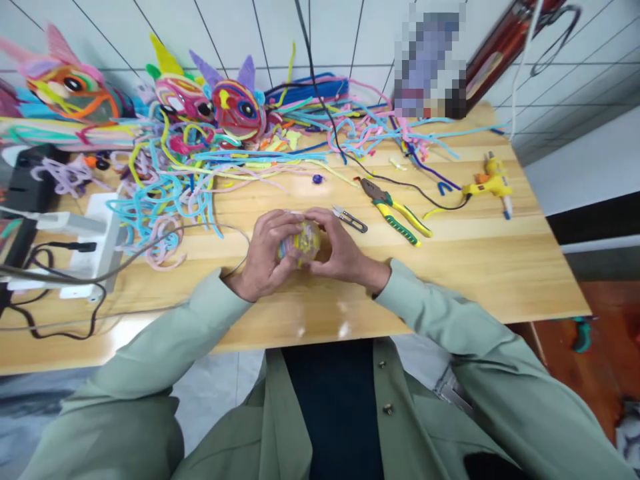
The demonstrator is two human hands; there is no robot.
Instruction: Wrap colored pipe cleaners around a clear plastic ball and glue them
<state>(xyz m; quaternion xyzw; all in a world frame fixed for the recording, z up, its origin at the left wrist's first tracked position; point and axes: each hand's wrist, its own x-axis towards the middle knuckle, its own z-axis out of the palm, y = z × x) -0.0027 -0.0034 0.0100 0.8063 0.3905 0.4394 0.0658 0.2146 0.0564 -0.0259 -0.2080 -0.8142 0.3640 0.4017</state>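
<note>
Between my two hands, over the front middle of the table, is a small clear, rounded plastic-looking thing (306, 244) with yellow, blue and pink showing in it. My left hand (270, 253) wraps round its left side, thumb at the front and fingers over the top. Against the right side curve the fingers and thumb of my right hand (343, 250). Much of the rounded thing is hidden by the fingers, so its exact kind cannot be made out. Just right of my hands lie small thread snips (353, 220) and yellow-green pliers (395, 212).
A yellow glue gun (490, 187) with a black cord lies at the right. Tangled pipe cleaners (175, 190) spread along the back, below several colourful fish-like figures (240, 110). At the left stands a white power strip (95, 247) with cables. A small purple bead (317, 179) lies behind my hands.
</note>
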